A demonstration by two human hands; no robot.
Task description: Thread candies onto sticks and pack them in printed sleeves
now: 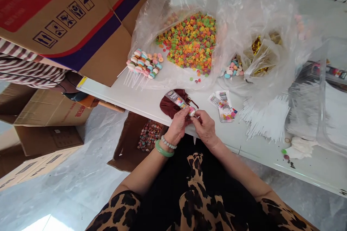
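My left hand [177, 126] and my right hand [204, 127] meet at the near edge of the white table [141, 103]. Together they pinch a small clear printed packet [179, 101] with pastel candy inside; the packet sticks up and to the left from my fingers. A dark red cloth [169, 106] lies just behind the packet. My left wrist carries a green bangle and a pale bead bracelet.
An open plastic bag holds a heap of colourful ring candies [191, 41]. Candy sticks [143, 65] lie left of it, empty packets [223, 106] and white sticks [267, 119] to the right. Cardboard boxes [67, 14] stand at left. A brown box of finished pieces [148, 137] sits on the floor.
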